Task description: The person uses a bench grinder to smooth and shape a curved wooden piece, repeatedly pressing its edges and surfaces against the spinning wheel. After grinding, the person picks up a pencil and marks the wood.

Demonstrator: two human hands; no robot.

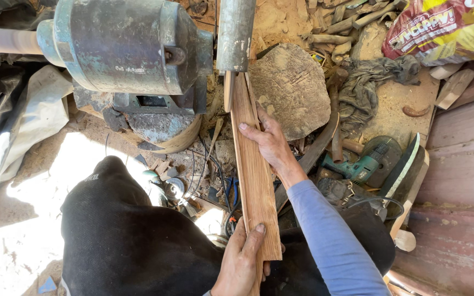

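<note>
**Long plank held end-on to the sanding drum**

A narrow wooden plank [253,175] runs lengthwise away from the person, its far end pointing up at the grey sanding drum [235,34] of a dusty blue-green motor [122,44], its near end over the lap. The wood is reddish-brown, straight-grained and flat. The left hand [241,262] is closed around the near end, thumb on top. The right hand [270,143] lies nearly flat along the plank's right edge, fingers extended. A rough flat stone [294,87] and a teal power drill [363,164] lie beside it in sawdust.
</note>
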